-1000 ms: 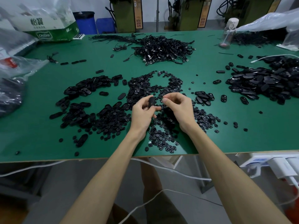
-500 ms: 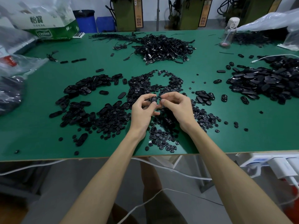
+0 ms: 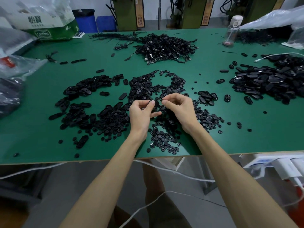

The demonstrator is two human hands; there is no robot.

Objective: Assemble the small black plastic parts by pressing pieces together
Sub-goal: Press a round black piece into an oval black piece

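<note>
Head view: both hands hover just above the heap of small round parts (image 3: 166, 139) at the near middle of the green table (image 3: 246, 139). The left hand (image 3: 141, 112) pinches a black part (image 3: 148, 102) between thumb and forefinger; the right hand (image 3: 178, 106) pinches closed too (its piece is too small to tell). The step looks like mating two pieces; next, align and squeeze.

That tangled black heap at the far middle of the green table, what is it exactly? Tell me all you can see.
The tangled heap looks like many thin black cords, some ending in small plugs with pale metallic tips. It lies loose on the green table, mounded at its centre, with stray strands trailing left. Nothing holds it; both hands work well nearer the viewer. Finer detail is too small to tell.
</note>
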